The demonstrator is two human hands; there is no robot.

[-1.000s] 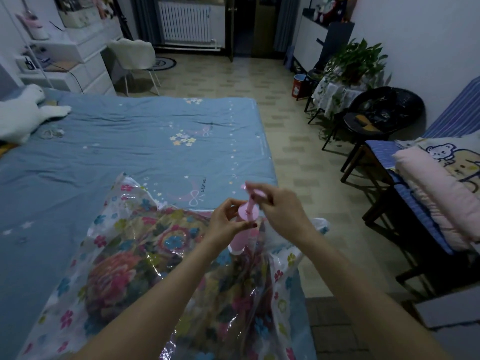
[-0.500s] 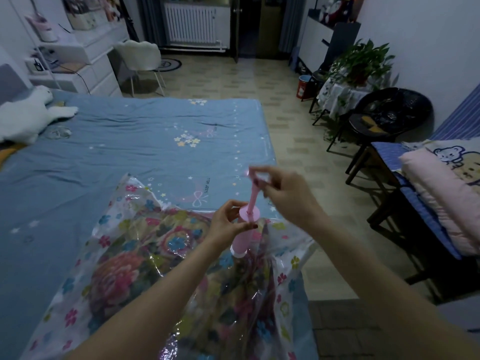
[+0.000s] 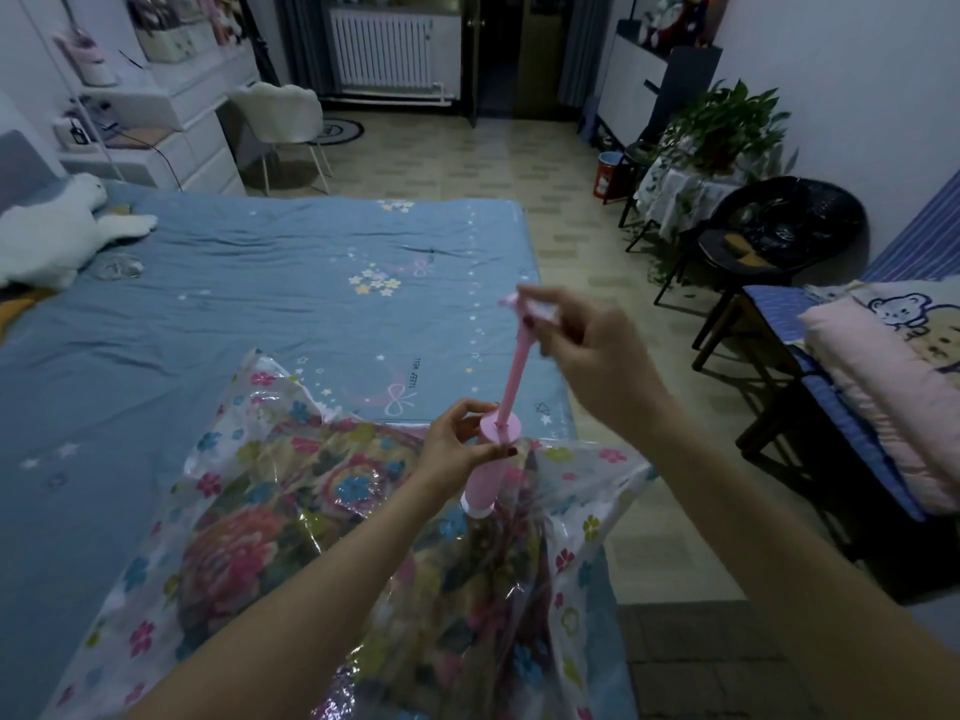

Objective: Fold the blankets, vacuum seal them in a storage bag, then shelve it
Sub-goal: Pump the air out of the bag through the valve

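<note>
Pump handle (image 3: 524,306) pulled higher than a second ago, rod (image 3: 514,376) now drawn well out of the pink pump barrel (image 3: 485,478). Right hand (image 3: 587,356) pinches the handle, fingers curled; blurred. Left hand (image 3: 457,446) wraps the barrel just under its top flange. Barrel stands tilted on the floral storage bag (image 3: 291,517), which holds the folded blanket (image 3: 234,558) and lies at the near edge of the blue bed (image 3: 208,304).
</note>
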